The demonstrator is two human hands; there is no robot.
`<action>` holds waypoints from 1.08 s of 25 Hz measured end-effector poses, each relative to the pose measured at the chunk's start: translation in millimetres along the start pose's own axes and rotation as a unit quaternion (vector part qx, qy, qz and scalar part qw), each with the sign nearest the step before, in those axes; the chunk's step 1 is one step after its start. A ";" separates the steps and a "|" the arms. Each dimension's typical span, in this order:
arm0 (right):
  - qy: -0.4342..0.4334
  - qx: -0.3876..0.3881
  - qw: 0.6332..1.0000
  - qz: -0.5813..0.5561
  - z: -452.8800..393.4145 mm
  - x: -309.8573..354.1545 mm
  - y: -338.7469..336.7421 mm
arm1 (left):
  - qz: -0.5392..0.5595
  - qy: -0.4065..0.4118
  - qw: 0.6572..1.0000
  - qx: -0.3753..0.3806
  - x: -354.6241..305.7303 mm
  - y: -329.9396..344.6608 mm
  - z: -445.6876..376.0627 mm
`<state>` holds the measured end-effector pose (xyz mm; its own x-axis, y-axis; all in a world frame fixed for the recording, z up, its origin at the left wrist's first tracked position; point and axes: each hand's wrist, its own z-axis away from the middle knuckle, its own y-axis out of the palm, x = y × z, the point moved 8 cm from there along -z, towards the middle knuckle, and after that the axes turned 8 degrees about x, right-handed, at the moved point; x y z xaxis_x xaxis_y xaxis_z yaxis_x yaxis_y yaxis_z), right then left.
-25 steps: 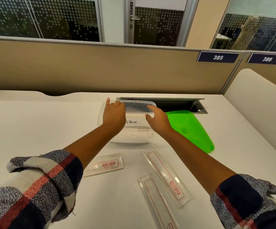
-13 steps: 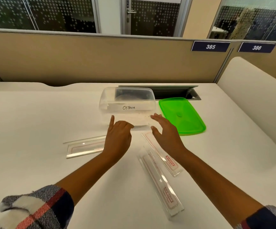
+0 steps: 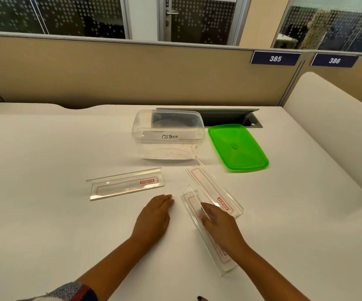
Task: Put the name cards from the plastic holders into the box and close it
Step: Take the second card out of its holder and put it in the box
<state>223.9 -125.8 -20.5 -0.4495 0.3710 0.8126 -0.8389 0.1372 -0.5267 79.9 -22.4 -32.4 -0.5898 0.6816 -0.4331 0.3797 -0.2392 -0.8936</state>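
A clear plastic box [image 3: 169, 146] stands open on the white desk, with a white name card reading OSTRICH [image 3: 169, 135] leaning inside its front wall. Its green lid [image 3: 237, 147] lies flat to the right of it. Three clear plastic holders lie nearer me: one at the left [image 3: 125, 186], one in the middle right [image 3: 213, 189], and the nearest one [image 3: 208, 240]. My right hand [image 3: 221, 225] rests on the nearest holder, fingers extended. My left hand [image 3: 154, 218] lies flat on the desk, holding nothing, just below the left holder.
A beige partition [image 3: 132, 72] with number plates 385 and 386 closes off the back. An open cable slot [image 3: 230, 118] sits in the desk behind the box and lid. A white side panel [image 3: 332, 127] rises at the right.
Both hands have pulled back from the box rim toward me. The left hand now lies on the desk and the right hand has come down onto the nearest holder.
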 end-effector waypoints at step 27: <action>0.000 0.086 0.983 -0.163 -34.8 47.7 -14.8 | 0.396 -0.136 0.907 -0.053 22.7 -38.3 -32.6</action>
<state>225.6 -78.2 17.4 -0.1483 0.3333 0.9311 -0.9779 0.0907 -0.1882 75.2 24.7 -4.2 -0.2510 0.1267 -0.9597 0.8185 -0.5015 -0.2803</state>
